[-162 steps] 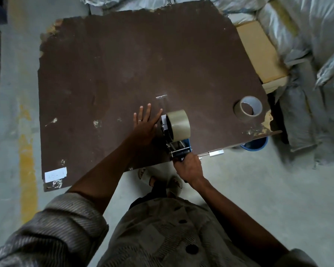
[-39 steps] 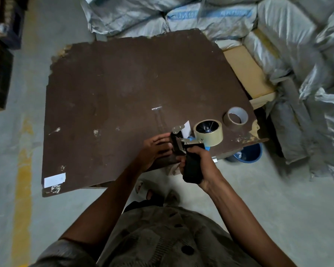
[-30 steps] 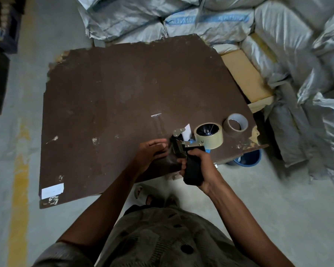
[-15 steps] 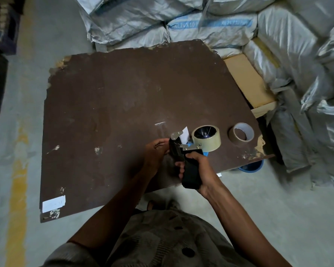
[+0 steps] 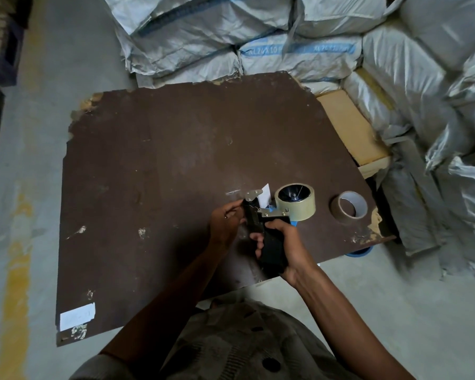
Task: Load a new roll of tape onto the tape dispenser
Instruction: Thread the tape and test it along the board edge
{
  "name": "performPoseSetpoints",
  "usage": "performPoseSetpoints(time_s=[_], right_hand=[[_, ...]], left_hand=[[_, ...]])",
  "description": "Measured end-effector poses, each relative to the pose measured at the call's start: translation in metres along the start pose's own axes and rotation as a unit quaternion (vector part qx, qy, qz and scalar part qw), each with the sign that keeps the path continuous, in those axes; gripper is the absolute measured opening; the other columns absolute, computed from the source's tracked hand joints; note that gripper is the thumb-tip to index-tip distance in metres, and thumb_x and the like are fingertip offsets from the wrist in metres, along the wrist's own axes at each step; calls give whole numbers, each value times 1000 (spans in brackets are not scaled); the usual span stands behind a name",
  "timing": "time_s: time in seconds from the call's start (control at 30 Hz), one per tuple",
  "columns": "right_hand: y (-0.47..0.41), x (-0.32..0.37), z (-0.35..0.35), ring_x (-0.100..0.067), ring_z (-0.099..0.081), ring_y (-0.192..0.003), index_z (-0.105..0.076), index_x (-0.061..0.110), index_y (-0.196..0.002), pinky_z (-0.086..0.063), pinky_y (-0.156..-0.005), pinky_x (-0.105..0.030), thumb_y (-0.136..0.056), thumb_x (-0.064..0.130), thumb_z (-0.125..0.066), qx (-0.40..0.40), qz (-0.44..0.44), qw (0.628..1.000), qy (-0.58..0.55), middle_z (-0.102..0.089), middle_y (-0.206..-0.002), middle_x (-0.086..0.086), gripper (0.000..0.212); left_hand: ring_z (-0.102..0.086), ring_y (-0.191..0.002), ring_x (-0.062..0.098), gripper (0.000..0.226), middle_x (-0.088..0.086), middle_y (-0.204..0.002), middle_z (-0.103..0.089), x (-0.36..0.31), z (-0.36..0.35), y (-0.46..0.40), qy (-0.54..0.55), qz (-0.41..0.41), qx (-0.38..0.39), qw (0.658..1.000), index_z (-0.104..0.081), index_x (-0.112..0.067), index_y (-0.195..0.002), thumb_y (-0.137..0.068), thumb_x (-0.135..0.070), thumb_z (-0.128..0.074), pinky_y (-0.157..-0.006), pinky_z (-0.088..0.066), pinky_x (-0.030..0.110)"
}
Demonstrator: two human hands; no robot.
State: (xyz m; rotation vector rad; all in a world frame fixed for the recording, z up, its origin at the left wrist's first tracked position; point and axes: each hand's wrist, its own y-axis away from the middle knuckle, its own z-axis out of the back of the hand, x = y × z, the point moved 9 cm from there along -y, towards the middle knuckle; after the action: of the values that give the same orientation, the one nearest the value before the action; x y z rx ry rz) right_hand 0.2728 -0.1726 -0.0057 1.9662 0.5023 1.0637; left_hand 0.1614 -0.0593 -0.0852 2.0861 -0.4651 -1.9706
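Looking down, we see the right hand (image 5: 288,242) wrapped tight around the black handle of the tape dispenser (image 5: 269,223), lifted above the near edge of the bench (image 5: 154,171). The new roll of tape (image 5: 295,201), beige, sits on the dispenser's hub at its right side, open core facing up. Our left hand (image 5: 225,223) is curled against the dispenser's left, front end, fingertips (image 5: 235,208) at the black and metal parts there; whether they pinch tape we cannot tell. A small white tab stands up just behind the metal plate. To the right, a nearly spent roll (image 5: 348,205) lies flat on the bench, well apart from both hands. Grey sacks (image 5: 299,37) are piled far and right.
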Motion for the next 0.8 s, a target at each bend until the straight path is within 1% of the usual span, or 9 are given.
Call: performPoseSetpoints(time_s=[0.07,0.17,0.3,0.4,0.5,0.6,0.67,0.73,0.8], right_hand=[[-1,2,-7,-18,-58,-49,-66,-6,-97,-50,-46,-27,-93,25,-53,9,0,1000,0,-68,-69,-10,34],[-2,5,-15,-17,-57,-46,-67,-8,-90,-49,-45,-26,-94,25,-51,14,2,1000,-6,-65,-64,-10,36],[-2,11,-24,-15,-55,-44,-65,-7,-87,-48,-42,-25,-94,21,-49,14,11,999,-45,-67,-74,-16,32],[-5,12,-29,-15,-54,-43,-62,-6,-92,-48,-41,-25,-93,20,-50,13,3,998,-54,-67,-74,-15,29],[-7,18,-33,-14,-55,-42,-62,-7,-97,-48,-41,-24,-92,19,-51,20,-7,998,-58,-67,-71,-14,28],[-12,26,-36,-13,-54,-40,-59,-7,-102,-47,-39,-23,-93,17,-49,35,-18,997,-73,-64,-63,-12,28],[-15,34,-35,-13,-54,-41,-57,-4,-109,-47,-40,-22,-92,16,-50,42,-20,996,-79,-64,-63,-12,27],[-19,42,-34,-13,-55,-41,-55,-3,-112,-47,-39,-22,-92,15,-50,51,-23,995,-78,-64,-63,-12,27],[-22,50,-36,-12,-55,-40,-57,-3,-108,-47,-39,-22,-93,15,-49,59,-24,995,-82,-63,-63,-12,25]], left_hand=[[-66,-73,12,26,4,-83,-74,-5,4,-5,-4,-8,-7,1000,-70,3,-112,-88,-4,-64,-74,-56,28],[-69,-69,6,19,3,-82,-73,-8,7,-7,14,-5,-6,1000,-69,4,-108,-91,5,-61,-71,-59,24],[-70,-73,5,20,15,-94,-72,-14,10,-11,23,-27,-10,999,-68,8,-110,-91,3,-62,-72,-58,23],[-69,-76,3,21,4,-92,-73,-23,9,-11,-6,-54,-10,998,-71,5,-109,-91,4,-61,-74,-58,25],[-69,-85,14,23,-7,-92,-69,-31,9,-13,-20,-64,-2,998,-74,0,-107,-91,5,-57,-82,-59,34],[-66,-84,35,21,14,-95,-68,-32,8,-17,-13,-36,14,999,-75,-5,-102,-91,-2,-56,-72,-55,43],[-62,-88,37,25,31,-107,-64,-30,2,-22,38,15,45,998,-73,-5,-104,-91,-2,-51,-72,-53,40],[-64,-99,33,31,26,-114,-66,-34,1,-28,56,48,51,996,-70,-1,-111,-92,3,-45,-76,-56,37],[-67,-90,30,35,23,-108,-68,-41,-10,-26,70,55,73,993,-67,-4,-119,-93,1,-43,-70,-57,32]])
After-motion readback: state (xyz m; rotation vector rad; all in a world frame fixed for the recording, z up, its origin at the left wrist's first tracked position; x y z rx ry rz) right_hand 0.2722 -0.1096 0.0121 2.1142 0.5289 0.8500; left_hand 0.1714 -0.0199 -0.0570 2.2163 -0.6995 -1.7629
